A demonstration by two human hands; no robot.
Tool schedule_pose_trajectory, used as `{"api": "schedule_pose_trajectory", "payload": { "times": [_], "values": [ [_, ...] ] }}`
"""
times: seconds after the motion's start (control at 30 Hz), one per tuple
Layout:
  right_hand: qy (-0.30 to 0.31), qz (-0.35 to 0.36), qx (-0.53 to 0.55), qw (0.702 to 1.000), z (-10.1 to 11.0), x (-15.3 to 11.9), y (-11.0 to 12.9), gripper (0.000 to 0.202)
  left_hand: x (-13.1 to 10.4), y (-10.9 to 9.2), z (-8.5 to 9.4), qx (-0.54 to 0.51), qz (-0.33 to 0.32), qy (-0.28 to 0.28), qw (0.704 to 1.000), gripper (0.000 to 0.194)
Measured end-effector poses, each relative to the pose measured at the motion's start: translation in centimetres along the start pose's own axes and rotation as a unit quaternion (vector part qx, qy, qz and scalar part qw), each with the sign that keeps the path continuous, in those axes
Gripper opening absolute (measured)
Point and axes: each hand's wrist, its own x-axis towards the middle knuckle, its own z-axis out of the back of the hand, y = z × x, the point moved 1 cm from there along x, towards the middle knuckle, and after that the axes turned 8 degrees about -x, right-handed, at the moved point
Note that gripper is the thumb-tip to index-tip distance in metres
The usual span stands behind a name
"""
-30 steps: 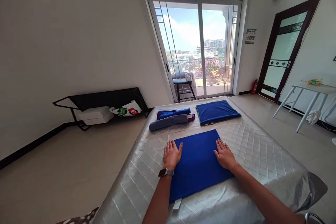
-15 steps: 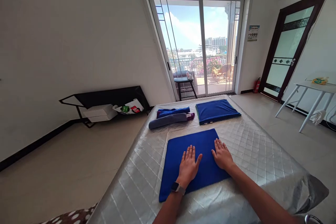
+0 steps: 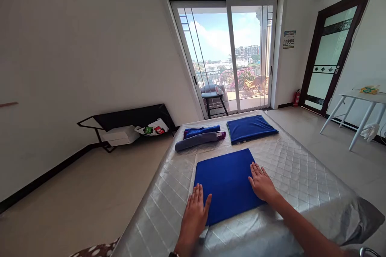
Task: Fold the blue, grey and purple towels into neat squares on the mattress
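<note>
A folded blue cloth (image 3: 229, 184) lies flat in front of me on a silver quilted cover (image 3: 163, 204). My left hand (image 3: 194, 213) rests over its near-left edge with the fingers stretched out and the thumb apart. On the right edge of the cloth my right hand (image 3: 261, 182) lies flat, palm down, fingers extended. Neither hand grips anything. Farther back on the cover, a second folded blue cloth (image 3: 251, 128) with a green edge lies to the right. Left of it are a rolled grey cloth (image 3: 196, 141) and a rolled blue cloth (image 3: 200, 131).
A black rack (image 3: 132, 116) holding white boxes (image 3: 120, 135) and a printed bag (image 3: 153, 127) stands by the left wall. Behind the covered surface are a stool (image 3: 212, 95) and a sliding glass door (image 3: 229, 56). A white table (image 3: 364, 95) stands at the right.
My left hand has slid left and toward me, from the middle of the cloth to its near-left edge. My right hand has shifted slightly to the cloth's right edge. The view has tilted a little.
</note>
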Motion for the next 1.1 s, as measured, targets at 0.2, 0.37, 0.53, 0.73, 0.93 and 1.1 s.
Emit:
{"api": "schedule_pose_trajectory", "payload": {
  "times": [0.2,0.37,0.53,0.73,0.93,1.1],
  "values": [
    [-0.005,0.010,-0.003,1.000,-2.2,-3.0,0.1,0.063,4.2,-13.4,-0.4,-0.068,-0.136,0.108,0.982,0.062],
    [-0.004,0.013,-0.023,1.000,-2.2,-3.4,0.5,0.063,6.5,-18.3,-1.9,-0.072,-0.170,0.150,0.971,0.061],
    [0.020,-0.007,0.011,1.000,-1.3,-3.6,0.7,0.065,3.6,-13.1,-2.2,-0.063,-0.153,0.135,0.977,0.060],
    [0.027,-0.012,0.041,0.999,-1.3,-3.7,0.7,0.068,-2.8,-1.5,-0.9,-0.014,-0.003,0.108,0.994,0.066],
    [0.004,-0.006,0.028,1.000,-1.9,-3.8,0.2,0.069,-7.4,4.1,-1.0,-0.049,-0.009,0.085,0.995,0.061],
    [-0.004,-0.006,0.014,1.000,-2.8,-5.0,-0.5,0.070,-5.7,1.3,0.2,-0.057,-0.019,0.062,0.996,0.065]
  ]
}}
